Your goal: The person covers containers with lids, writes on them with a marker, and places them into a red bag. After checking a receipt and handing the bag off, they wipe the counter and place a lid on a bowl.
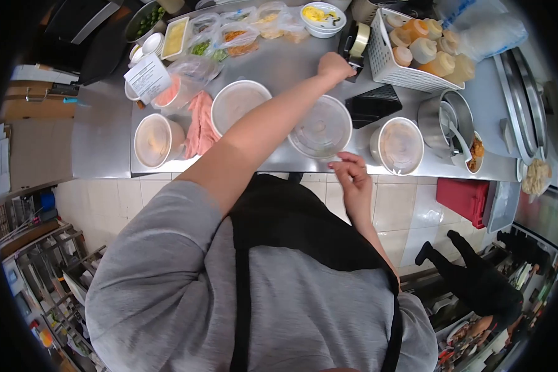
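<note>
My left hand reaches across to the front end of a black tape dispenser, which carries a roll of clear tape. Its fingers are closed there, and what they grip is hidden. Bent together near the rim of a lidded round tub, the fingers of my right hand look pinched; anything between them is too small to make out. Another lidded tub lies partly behind my left forearm. Further lidded tubs stand at the right and left along the table's front edge.
A white basket of sauce bottles stands at back right, near a black holder and a metal pot. Bagged ingredients lie at the back. A pink cloth is at left. Another person is at lower right.
</note>
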A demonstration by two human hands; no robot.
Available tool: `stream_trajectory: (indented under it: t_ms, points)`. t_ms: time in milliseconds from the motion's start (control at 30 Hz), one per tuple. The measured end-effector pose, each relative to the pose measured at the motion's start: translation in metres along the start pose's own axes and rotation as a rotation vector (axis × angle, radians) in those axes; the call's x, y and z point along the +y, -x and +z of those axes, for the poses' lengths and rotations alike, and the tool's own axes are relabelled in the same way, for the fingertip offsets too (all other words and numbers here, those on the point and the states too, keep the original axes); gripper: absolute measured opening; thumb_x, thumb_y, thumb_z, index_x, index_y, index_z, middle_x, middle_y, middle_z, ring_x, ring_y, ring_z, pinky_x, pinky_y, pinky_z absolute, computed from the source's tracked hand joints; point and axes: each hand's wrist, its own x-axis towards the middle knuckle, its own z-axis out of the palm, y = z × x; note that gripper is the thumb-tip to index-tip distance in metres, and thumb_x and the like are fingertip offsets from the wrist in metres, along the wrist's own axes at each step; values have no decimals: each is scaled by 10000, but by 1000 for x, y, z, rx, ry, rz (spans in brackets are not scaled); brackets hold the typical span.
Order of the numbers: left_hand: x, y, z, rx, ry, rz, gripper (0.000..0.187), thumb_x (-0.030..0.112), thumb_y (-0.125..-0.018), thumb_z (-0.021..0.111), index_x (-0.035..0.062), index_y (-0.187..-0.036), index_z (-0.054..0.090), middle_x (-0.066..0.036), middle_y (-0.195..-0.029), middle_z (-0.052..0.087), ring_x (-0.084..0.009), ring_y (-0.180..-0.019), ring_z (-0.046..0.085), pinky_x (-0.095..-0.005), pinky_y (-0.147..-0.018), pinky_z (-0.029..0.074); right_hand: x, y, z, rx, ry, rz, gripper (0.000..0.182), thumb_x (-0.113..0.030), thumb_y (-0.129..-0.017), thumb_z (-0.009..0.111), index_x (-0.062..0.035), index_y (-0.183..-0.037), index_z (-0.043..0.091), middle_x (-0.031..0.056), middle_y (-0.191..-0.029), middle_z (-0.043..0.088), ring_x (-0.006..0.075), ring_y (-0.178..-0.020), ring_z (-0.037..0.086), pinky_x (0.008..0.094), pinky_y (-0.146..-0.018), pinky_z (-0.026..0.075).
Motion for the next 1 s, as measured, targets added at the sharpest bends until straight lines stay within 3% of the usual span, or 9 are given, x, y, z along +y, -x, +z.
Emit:
stream_trajectory:
  t_ms: [67,133,200,267,333,467,733,833,1000]
  points:
    - [9,4,1,141,-525,84,225,215,-610,706,43,-749,664,-155,-785,634,-302,-817,614,-373,-729,494,-3,-4,-5,46,-25,-3,96,-56,-795,566,-43,-809,661,68,-1027,510,164,-951,482,267,-802,392]
    - [14,24,-10,218,-564,158,211,213,-623,699,49,-751,667,-142,-770,637,-294,-778,617,-367,-707,494,-6,-4,-4,27,4,15,100,-96,-804,578,-42,-814,662,71,-1006,513,158,-941,482,262,-772,389]
    - [23,51,-46,247,-317,374,93,162,-675,642,79,-704,671,-107,-715,644,-222,-669,615,-325,-635,474,-12,1,7,22,-37,10,98,-105,-795,594,-37,-787,664,69,-991,519,157,-926,485,258,-771,384]
    - [29,88,-101,135,118,474,189,117,-674,670,55,-850,645,-89,-750,644,-160,-656,601,-290,-630,466,-8,9,26,-64,-66,6,94,-113,-783,612,-38,-770,666,67,-984,522,162,-919,489,260,-774,383]
    - [23,139,-174,15,437,422,328,84,-682,684,32,-990,583,-62,-792,630,-115,-697,584,-252,-660,458,-12,9,54,-132,-90,9,93,-122,-770,630,-39,-753,668,64,-976,526,166,-911,492,263,-777,382]
    - [-13,260,-307,456,515,322,329,25,-715,659,13,-1030,565,-66,-831,642,-136,-749,608,-252,-659,482,-29,-6,140,-385,114,-193,116,-161,-720,677,-47,-703,660,73,-903,553,184,-836,521,282,-743,399]
    - [-149,272,-447,685,603,250,230,27,-750,643,0,-967,572,-79,-830,637,-138,-758,608,-237,-670,481,-18,-27,310,-572,114,-257,207,-262,-732,653,-59,-692,669,68,-795,551,183,-783,526,256,-682,386]
    - [-186,240,-454,596,538,191,219,9,-729,649,-2,-935,573,-70,-812,629,-127,-737,601,-237,-652,486,-12,-19,327,-604,61,-59,212,-268,-745,636,-66,-694,673,67,-734,558,183,-729,527,260,-669,392]
    - [-253,205,-459,260,459,-103,187,52,-765,627,33,-942,569,-54,-853,613,-120,-765,595,-249,-682,492,34,-43,360,-547,167,-232,172,-224,-725,646,-55,-713,676,66,-753,592,172,-730,560,274,-654,415]
